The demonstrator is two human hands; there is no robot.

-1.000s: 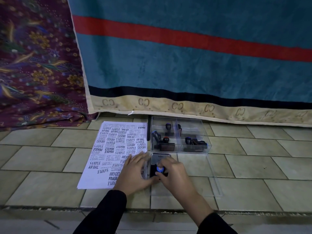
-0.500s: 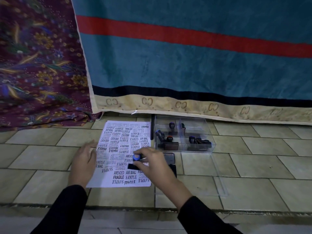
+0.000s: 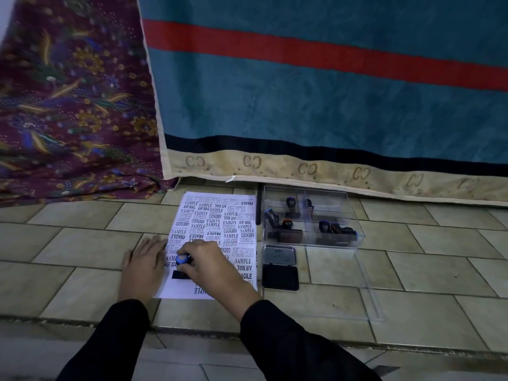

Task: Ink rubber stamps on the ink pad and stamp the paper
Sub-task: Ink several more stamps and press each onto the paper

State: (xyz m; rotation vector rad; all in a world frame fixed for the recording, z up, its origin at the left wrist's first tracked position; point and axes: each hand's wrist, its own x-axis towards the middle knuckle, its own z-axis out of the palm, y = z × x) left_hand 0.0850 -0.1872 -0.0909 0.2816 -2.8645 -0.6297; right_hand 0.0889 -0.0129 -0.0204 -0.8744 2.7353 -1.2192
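A white paper (image 3: 217, 218) covered with black stamped words lies on the tiled floor. My right hand (image 3: 211, 266) grips a rubber stamp with a blue knob (image 3: 182, 259), its black base down on the paper's lower left part. My left hand (image 3: 144, 261) lies flat with straight fingers on the paper's left edge. The open ink pad (image 3: 280, 276), with its metal lid tilted back, sits just right of the paper.
A clear plastic box (image 3: 354, 237) holding several more stamps stands behind the ink pad, and its clear lid (image 3: 368, 303) lies flat to the right. A teal blanket (image 3: 330, 105) and a patterned maroon cloth (image 3: 68, 119) hang behind. A step edge runs near me.
My right hand carried the stamp from the ink pad leftward and set it on the paper's lower left. My left hand moved from beside the pad to the paper's left edge.
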